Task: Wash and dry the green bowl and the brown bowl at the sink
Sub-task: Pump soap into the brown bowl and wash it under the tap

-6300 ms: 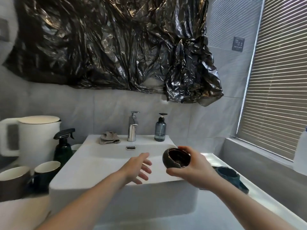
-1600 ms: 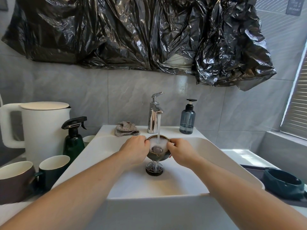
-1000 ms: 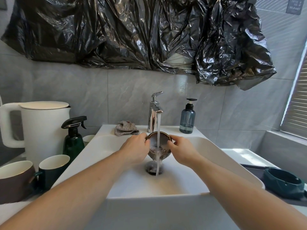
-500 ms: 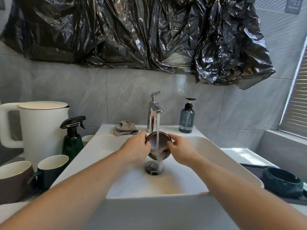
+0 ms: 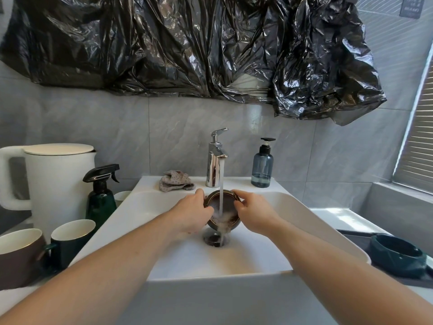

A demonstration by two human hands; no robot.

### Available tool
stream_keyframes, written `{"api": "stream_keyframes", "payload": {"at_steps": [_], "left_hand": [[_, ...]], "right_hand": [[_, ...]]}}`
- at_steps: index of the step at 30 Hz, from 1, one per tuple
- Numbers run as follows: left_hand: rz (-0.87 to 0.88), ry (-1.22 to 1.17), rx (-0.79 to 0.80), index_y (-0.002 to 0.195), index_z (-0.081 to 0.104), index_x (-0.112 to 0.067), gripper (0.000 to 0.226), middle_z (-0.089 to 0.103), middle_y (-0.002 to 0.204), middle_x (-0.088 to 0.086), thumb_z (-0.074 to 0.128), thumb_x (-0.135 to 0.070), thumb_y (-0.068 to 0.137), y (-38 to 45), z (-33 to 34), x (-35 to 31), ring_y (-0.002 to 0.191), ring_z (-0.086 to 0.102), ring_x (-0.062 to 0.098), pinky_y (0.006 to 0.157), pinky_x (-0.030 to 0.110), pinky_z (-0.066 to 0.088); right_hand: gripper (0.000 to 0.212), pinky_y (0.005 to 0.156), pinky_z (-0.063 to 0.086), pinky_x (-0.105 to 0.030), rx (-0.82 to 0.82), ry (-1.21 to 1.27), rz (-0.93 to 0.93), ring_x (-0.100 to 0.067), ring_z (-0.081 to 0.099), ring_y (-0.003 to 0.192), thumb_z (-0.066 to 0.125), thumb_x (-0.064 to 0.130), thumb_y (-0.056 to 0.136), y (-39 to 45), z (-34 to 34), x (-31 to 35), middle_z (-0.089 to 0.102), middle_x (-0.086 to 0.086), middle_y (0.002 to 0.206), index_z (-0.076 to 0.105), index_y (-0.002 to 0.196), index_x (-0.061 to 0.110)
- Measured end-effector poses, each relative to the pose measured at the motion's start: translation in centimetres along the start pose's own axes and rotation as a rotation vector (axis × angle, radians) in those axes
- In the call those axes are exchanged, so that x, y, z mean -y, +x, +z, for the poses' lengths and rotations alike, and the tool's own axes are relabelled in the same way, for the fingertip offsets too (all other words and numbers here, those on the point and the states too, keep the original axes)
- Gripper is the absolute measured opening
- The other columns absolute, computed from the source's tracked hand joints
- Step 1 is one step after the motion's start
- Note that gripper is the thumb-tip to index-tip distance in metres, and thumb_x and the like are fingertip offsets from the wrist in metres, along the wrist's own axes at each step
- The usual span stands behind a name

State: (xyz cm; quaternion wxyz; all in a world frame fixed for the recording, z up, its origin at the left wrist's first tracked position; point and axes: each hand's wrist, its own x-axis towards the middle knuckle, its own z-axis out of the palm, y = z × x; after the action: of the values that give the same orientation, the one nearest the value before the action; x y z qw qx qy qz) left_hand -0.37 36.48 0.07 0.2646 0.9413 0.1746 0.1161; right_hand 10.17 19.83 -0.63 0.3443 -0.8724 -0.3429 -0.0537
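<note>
- Gripping the brown bowl (image 5: 222, 213) from either side, the left hand (image 5: 191, 213) curls its fingers over the bowl's left rim and the right hand (image 5: 254, 214) curls its fingers over the right rim.
- Tilted with its opening toward the camera, the brown bowl sits under the stream of water (image 5: 221, 184), which strikes the inside and froths at the lower lip.
- Water spills from the bowl's lower edge down to the drain (image 5: 215, 239) directly beneath it.
- Both bare forearms reach in from the bottom corners over the front edge of the white sink (image 5: 304, 221).
- At the back rim stands the chrome faucet (image 5: 214, 164), with a crumpled cloth (image 5: 175, 184) to its left and a blue soap dispenser (image 5: 262, 166) to its right.
- The green bowl (image 5: 397, 256) rests on a dark tray (image 5: 419, 281) on the counter right of the sink, well apart from the hands.
- Left of the sink are a dark green spray bottle (image 5: 100, 195), a white kettle (image 5: 56, 181), a green mug (image 5: 70, 240) and a brown mug (image 5: 20, 256).
- Black plastic sheeting (image 5: 187, 48) hangs across the tiled wall above.
</note>
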Motion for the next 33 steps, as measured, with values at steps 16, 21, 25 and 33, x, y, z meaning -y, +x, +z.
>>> {"api": "stream_keyframes", "payload": {"at_steps": [16,21,25,33], "left_hand": [[-0.043,-0.049,0.023,0.099,0.053,-0.014,0.021,0.072,0.083,0.008,0.036,-0.025,0.101,-0.46,-0.19,-0.43,0.055,0.053,0.021,0.051,0.026,0.044],[-0.044,-0.004,-0.011,0.086,0.054,-0.016,0.024,0.071,0.088,0.013,0.035,-0.024,0.099,-0.17,-0.05,-0.06,0.061,0.054,0.025,0.061,0.031,0.047],[-0.055,0.014,-0.039,0.077,0.052,-0.018,0.027,0.064,0.087,0.008,0.038,-0.024,0.099,0.1,-0.07,-0.11,0.074,0.055,0.025,0.07,0.036,0.046],[-0.072,0.111,-0.034,0.076,0.053,-0.011,0.033,0.054,0.085,0.012,0.036,-0.021,0.102,0.3,0.05,0.08,0.08,0.047,0.027,0.067,0.034,0.035]], "right_hand": [[0.037,0.078,0.044,-0.032,0.025,-0.115,-0.006,-0.024,0.061,0.1,0.039,0.027,0.106,-0.16,0.07,0.35,0.072,-0.008,0.114,0.062,0.133,0.019],[0.036,0.07,0.044,-0.031,0.061,-0.115,0.012,-0.023,0.064,0.094,0.038,0.023,0.103,-0.35,-0.06,0.51,0.072,-0.005,0.099,0.069,0.12,0.018],[0.036,0.056,0.043,-0.027,0.097,-0.095,0.03,-0.015,0.067,0.075,0.037,0.021,0.102,-0.41,-0.16,0.55,0.074,-0.005,0.085,0.07,0.112,0.016],[0.034,0.058,0.048,-0.028,0.14,0.001,0.067,-0.022,0.072,0.079,0.039,0.022,0.1,-0.68,-0.17,0.62,0.075,-0.008,0.079,0.071,0.101,0.014]]}}
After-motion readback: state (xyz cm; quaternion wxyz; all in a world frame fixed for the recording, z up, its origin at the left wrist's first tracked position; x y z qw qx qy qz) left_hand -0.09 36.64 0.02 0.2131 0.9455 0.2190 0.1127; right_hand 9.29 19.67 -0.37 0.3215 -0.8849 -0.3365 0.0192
